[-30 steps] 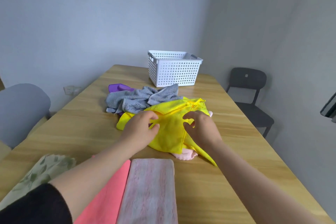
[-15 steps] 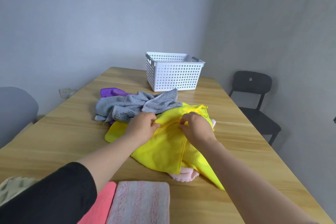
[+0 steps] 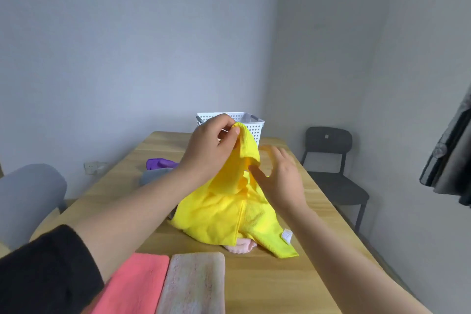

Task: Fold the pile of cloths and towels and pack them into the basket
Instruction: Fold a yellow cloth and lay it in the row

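the left hand [image 3: 216, 145] is pinching a corner of the yellow cloth [image 3: 229, 214] up high, probably so the rest is hanging free to straighten (hem trailing on the table [image 3: 254, 275]). below the pinch the right hand [image 3: 280, 181] is hovering loose, gripping nothing. behind the pinch the basket [image 3: 254, 125] is waiting; under the cloth a pink towel [image 3: 240, 247] is crowding the folding spot.

Wooden surface [image 3: 318, 211] running back toward the grey wall [image 3: 127, 58]; black chair [image 3: 328, 143] off its right side; grey chair [image 3: 28, 194] on the left; wall socket [image 3: 93, 168] low behind.
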